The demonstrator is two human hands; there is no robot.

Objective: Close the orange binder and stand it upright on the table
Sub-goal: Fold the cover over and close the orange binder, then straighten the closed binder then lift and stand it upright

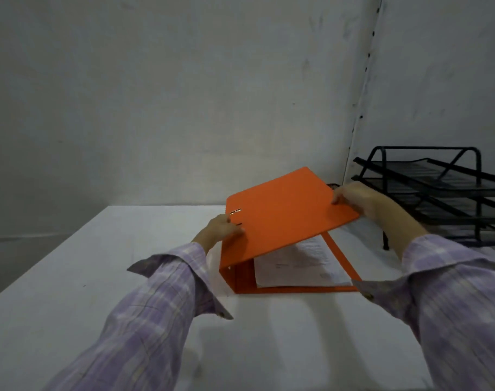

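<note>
I have the orange binder [285, 221] half shut between both hands. My left hand [221, 231] pinches the cover's edge near the spine, just below the two metal slots. My right hand [356, 201] grips the cover's far corner. The back cover lies flat on the white surface [71, 292], and a stack of papers [297, 262] rests on it beneath the raised cover.

To finish this step well, I judge I should lower the cover evenly, keeping both hands level so it does not twist at the hinge, and watch that no sheet catches at the open edge. Once it is closed, I would shift my grip to spine and fore edge before tipping it upright.

The black wire tray rack [438, 193] stands just beyond my right hand, so I would keep the swing away from it. Left of my left hand and toward me, the surface is open, with room to stand the binder. The surface's left edge is well apart from my left hand.
</note>
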